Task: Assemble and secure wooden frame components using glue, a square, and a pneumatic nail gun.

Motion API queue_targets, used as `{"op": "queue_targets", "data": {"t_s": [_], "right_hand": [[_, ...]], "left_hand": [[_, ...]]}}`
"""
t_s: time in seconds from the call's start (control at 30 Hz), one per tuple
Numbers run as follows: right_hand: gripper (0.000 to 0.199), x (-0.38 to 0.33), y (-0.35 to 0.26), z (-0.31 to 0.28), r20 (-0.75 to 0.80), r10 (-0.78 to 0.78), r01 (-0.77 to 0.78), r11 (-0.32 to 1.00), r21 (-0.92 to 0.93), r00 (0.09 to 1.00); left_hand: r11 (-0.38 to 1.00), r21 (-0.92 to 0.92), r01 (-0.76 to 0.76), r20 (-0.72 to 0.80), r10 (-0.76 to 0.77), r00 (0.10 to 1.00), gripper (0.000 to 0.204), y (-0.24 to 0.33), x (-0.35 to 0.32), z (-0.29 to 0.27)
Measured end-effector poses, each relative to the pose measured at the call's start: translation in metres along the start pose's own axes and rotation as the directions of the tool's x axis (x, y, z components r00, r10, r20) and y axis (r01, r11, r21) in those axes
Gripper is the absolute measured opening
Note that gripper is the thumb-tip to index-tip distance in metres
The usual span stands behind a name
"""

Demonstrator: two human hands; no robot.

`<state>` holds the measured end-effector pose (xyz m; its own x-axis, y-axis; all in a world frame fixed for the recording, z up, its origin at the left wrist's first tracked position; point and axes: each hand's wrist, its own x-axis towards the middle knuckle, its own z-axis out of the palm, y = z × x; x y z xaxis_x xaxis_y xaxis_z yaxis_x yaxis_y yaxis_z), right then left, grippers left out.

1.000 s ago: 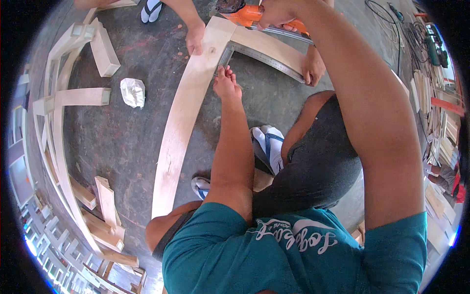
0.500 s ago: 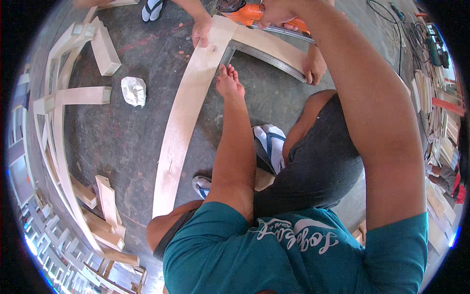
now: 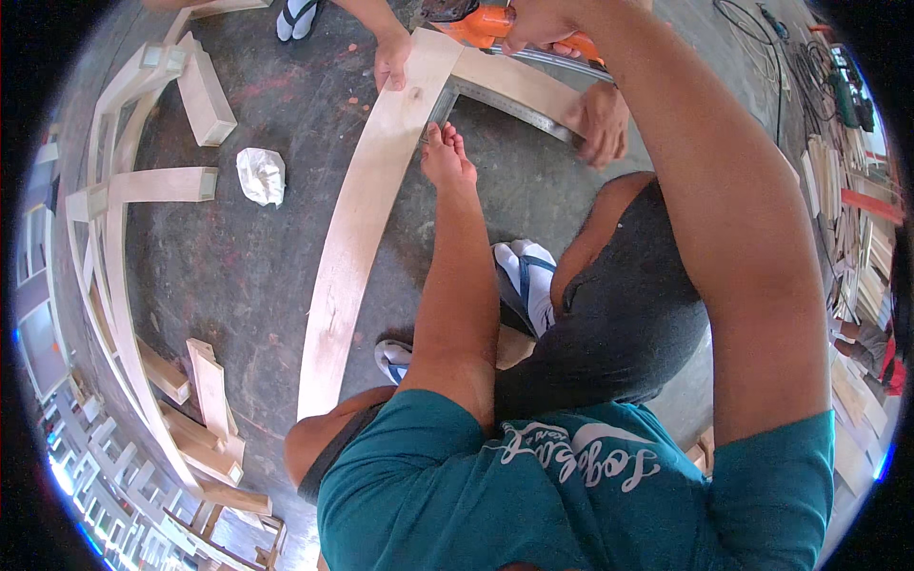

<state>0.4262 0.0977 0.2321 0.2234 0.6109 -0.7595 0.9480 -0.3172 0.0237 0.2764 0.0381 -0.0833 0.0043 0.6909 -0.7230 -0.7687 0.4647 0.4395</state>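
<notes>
My left hand (image 3: 447,157) pinches one leg of a metal carpenter's square (image 3: 514,111), which sits in the inside corner where two pale boards meet. The long board (image 3: 367,209) runs from that corner toward my left knee; the shorter board (image 3: 528,84) reaches off to the right. Up at the top edge my right hand (image 3: 545,23) grips an orange nail gun (image 3: 487,26), its nose near the corner joint. A co-worker's hand (image 3: 391,63) presses on the long board's far end. Another helping hand (image 3: 602,126), smeared by motion, is at the right end of the square and the shorter board.
On the left stands a curved wooden frame (image 3: 116,257) with short cross pieces. A crumpled white bag (image 3: 260,176) lies on the dark floor. Loose wood pieces (image 3: 209,390) lie lower left. Cables (image 3: 771,48) and stacked wood strips (image 3: 828,190) are on the right.
The helping hand at the right end has shifted slightly and blurred, now covering the tip of the square. My hands and the boards stay practically where they were.
</notes>
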Motion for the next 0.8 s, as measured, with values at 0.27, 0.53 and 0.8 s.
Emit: {"op": "queue_targets", "data": {"t_s": [0.27, 0.53, 0.8], "right_hand": [[0.049, -0.005, 0.000, -0.009, 0.075, -0.018, 0.019, 1.000, -0.012, 0.997], [0.048, -0.005, 0.004, -0.001, -0.040, -0.040, 0.039, 0.999, -0.021, 0.998], [0.050, 0.002, -0.002, -0.001, -0.025, -0.021, 0.019, 0.996, -0.083, 0.999]], "left_hand": [[0.999, -0.038, 0.000, 0.004, 0.000, 1.000, 0.016, 0.002, -0.004, 0.003], [0.999, -0.037, -0.024, -0.002, 0.024, 1.000, 0.014, 0.002, 0.000, 0.001], [0.999, -0.041, -0.007, 0.025, 0.008, 1.000, 0.009, 0.002, 0.002, -0.001]]}}
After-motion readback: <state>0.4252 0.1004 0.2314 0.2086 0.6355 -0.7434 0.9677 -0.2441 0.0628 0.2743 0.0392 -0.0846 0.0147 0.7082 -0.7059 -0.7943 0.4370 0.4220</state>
